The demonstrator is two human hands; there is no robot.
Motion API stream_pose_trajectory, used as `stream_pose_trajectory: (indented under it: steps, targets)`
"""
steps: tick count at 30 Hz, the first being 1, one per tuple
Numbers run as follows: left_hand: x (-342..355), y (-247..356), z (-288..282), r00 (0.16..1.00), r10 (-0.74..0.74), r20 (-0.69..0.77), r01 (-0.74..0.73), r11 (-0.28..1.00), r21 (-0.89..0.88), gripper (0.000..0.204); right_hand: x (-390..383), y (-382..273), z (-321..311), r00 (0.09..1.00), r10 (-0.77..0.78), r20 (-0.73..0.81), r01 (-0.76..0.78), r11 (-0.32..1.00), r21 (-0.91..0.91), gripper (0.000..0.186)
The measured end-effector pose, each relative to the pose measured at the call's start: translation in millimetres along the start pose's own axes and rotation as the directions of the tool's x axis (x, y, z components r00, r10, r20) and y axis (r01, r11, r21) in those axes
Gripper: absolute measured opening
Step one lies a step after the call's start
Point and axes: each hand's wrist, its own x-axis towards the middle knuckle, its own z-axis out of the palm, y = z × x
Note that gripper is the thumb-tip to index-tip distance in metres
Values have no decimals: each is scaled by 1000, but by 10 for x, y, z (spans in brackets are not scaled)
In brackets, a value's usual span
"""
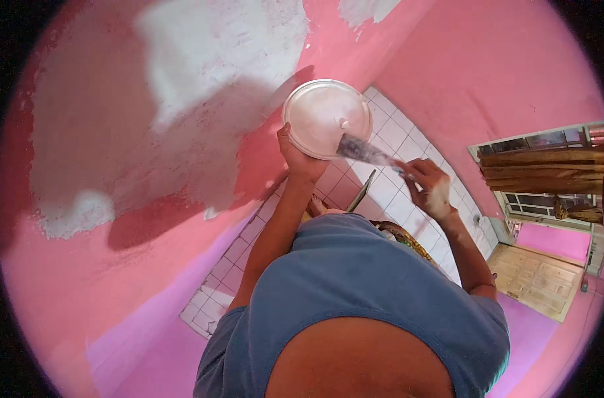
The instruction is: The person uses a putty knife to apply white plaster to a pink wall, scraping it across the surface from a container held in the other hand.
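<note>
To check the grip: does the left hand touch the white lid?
Touching: the head view shows the left hand gripping the white lid by its edge.

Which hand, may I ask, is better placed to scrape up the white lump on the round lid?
The right hand, probably: it holds the putty knife, its blade close to the white lump, while the left hand supports the round lid.

A round white rimmed lid (pixel 313 114) bears a small pale lump (pixel 344 123) toward three o'clock; a smeared scraper (pixel 362 150), blade toward ten o'clock, overlaps the lid's five-o'clock rim.
</note>
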Motion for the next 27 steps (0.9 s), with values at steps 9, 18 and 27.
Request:
stream_pose_trajectory:
  steps: [9,18,27]
  targets:
    - [-8,40,-76,990,-121,-68,114,988,-104,69,-332,184,-293,991,36,133,-33,999,-24,32]
    - [-87,5,147,995,-80,66,91,979,-185,59,-143,81,-31,688,522,504,-630,85,772,30]
    - [3,-23,87,997,-77,12,78,992,-103,61,-270,234,99,988,143,-64,-146,988,-43,37]
